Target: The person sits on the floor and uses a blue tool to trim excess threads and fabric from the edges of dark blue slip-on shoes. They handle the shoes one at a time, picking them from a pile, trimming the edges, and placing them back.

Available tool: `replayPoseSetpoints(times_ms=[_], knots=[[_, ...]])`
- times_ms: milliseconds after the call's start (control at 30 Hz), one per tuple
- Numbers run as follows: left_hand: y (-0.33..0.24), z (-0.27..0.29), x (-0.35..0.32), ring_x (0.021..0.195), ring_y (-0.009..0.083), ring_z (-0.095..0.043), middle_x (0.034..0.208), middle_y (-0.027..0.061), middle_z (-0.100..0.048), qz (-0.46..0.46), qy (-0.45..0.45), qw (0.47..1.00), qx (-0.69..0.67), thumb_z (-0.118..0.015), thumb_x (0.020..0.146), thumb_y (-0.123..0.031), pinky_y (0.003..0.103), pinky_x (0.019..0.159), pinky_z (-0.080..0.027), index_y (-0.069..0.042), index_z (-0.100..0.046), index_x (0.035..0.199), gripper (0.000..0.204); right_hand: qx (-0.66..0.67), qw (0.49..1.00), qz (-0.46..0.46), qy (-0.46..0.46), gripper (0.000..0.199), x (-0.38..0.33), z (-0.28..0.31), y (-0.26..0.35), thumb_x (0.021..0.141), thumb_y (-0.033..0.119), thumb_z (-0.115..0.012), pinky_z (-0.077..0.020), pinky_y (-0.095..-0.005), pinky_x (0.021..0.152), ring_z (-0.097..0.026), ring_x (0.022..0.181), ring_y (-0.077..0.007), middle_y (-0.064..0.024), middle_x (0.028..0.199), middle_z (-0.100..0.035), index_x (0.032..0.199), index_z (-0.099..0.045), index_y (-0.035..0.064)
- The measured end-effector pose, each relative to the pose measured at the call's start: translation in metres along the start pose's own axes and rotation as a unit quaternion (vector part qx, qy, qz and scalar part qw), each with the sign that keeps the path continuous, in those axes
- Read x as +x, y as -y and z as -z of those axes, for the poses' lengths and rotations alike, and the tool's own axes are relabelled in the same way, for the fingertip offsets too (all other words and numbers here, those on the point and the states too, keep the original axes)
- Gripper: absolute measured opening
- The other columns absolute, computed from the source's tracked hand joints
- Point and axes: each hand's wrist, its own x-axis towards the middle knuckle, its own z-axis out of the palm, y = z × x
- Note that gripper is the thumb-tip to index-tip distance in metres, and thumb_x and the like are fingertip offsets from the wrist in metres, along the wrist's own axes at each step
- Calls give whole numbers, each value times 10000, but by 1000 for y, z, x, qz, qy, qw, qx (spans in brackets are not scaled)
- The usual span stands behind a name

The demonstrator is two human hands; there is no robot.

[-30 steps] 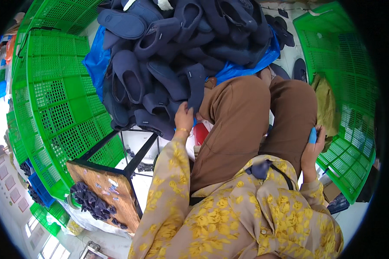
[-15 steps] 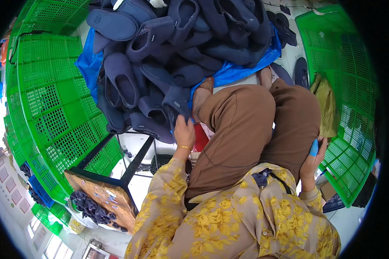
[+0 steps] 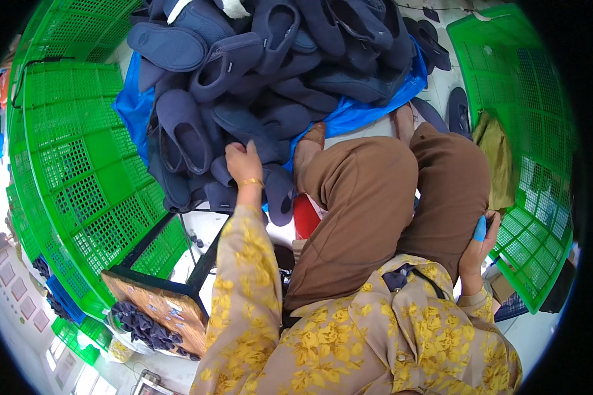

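A big heap of dark navy slippers [image 3: 184,125] lies in front of me on a blue plastic sheet [image 3: 375,107]. My left hand [image 3: 244,162] reaches into its near side, fingers curled closed at the edge of a slipper [image 3: 247,130]; its fingertips are partly hidden. Just right of that wrist, another slipper [image 3: 281,197] hangs at the near edge of the heap, apart from the hand. Beside my right knee, my right hand [image 3: 474,253] rests against the brown trousers [image 3: 441,191], fingers stretched and apart, one wrapped in blue. I see nothing held there.
Tall green plastic crates [image 3: 79,178] stand on the left, and another green crate [image 3: 534,131] on the right with an olive cloth [image 3: 494,161] over its edge. A wooden-topped stool [image 3: 155,306] is at lower left. Loose slippers [image 3: 459,110] lie beyond my right knee.
My left hand has left the slipper at the heap's near edge and moved left and farther in, to another slipper. The slipper it left has turned and dropped nearer. My right hand stays put.
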Motion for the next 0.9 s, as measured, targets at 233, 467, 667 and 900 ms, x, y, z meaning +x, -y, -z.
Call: replayPoseSetpoints(times_ms=[233,467,667,900], knots=[[-1,-29,50,1019,386,-628,1066,247,-659,67,90,992,-56,-763,735,-295,389,913,-469,62,-628,1049,494,10,1000,-6,21,73,5,-2,4,918,81,-424,-340,-238,784,-370,812,-151,-46,848,-383,908,-427,8],[-46,63,-40,866,291,-672,938,191,-690,-74,47,980,-181,-717,798,-241,369,784,-501,43,-621,995,358,28,999,-19,23,78,4,-3,4,919,83,-423,-334,-236,800,-368,819,-153,-47,858,-385,923,-431,6],[70,34,-123,781,444,-634,825,285,-643,-83,227,969,52,-703,787,-289,472,680,-507,30,-603,887,349,25,999,-8,32,80,8,-2,0,917,86,-422,-330,-237,800,-359,825,-156,-49,859,-380,908,-418,7],[101,-25,-113,719,372,-656,809,251,-661,-27,543,832,116,-636,859,-353,407,665,-519,49,-661,916,406,15,1000,4,26,80,8,-3,4,919,89,-418,-326,-237,799,-359,820,-157,-48,854,-376,909,-424,10]])
